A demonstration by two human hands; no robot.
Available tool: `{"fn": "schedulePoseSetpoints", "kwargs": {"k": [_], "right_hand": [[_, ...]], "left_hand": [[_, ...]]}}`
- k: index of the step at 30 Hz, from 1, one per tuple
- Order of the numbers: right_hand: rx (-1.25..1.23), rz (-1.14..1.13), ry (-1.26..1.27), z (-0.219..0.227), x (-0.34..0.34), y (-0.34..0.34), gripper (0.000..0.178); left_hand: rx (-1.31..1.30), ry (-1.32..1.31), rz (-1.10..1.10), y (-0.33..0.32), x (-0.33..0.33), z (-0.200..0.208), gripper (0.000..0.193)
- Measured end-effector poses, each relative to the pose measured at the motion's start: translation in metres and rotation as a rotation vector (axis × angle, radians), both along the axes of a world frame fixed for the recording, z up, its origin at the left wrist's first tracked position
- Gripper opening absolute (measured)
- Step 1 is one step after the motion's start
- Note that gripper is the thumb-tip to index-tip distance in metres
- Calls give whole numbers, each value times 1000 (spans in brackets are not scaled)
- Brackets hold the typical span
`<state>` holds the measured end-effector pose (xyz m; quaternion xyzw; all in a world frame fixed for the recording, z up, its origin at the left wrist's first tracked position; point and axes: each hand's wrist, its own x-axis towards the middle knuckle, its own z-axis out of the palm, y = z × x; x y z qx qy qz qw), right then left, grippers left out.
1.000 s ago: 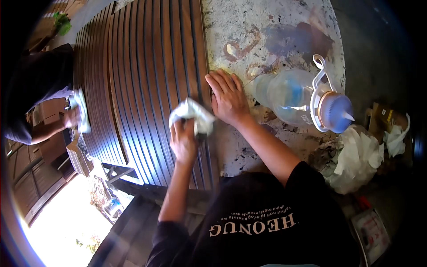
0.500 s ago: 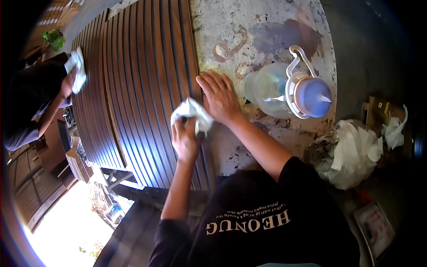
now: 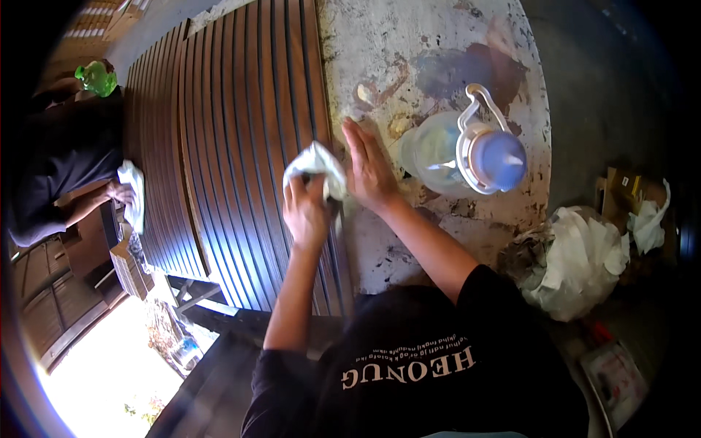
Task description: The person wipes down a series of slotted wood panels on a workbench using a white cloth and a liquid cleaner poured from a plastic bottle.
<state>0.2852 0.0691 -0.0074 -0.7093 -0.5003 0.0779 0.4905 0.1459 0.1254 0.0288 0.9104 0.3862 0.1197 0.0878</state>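
My left hand (image 3: 307, 219) is closed around a bunched white cloth (image 3: 315, 162) that rests on the right edge of a dark brown ribbed panel (image 3: 234, 146). Just to its right, my right hand (image 3: 371, 171) has its fingers stretched out, turned partly on edge beside the panel and holding nothing. Whether it touches the panel's edge I cannot tell. Right of that hand, a clear plastic bottle (image 3: 432, 150) with a blue cap and a pale loop handle is on the paint-stained tabletop (image 3: 380, 44).
A second ribbed panel (image 3: 155, 139) lies along the left. Beyond it a co-worker in dark clothing (image 3: 77, 146) has a white cloth (image 3: 133, 197) in one hand and a green bottle (image 3: 97, 78) by the other. A stuffed plastic bag (image 3: 580, 259) and a cardboard box (image 3: 619, 191) are right of the table.
My right hand has shifted slightly right and turned from flat onto its edge. My left hand stays near the same spot with the cloth. The co-worker's cloth has moved nearer along the far panel.
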Motion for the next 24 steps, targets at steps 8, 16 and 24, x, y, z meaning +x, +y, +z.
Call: {"fn": "schedulePoseSetpoints", "kwargs": {"k": [8,16,24], "right_hand": [[104,20,16,-1,-1,4,72],[-26,49,-4,-3,-13,1,77],[48,15,-48,-6,14,2,74]], "left_hand": [[32,74,10,15,14,-3,34],[83,-17,21,31,24,1,32],[40,-6,36,-23,0,-4,38]]}}
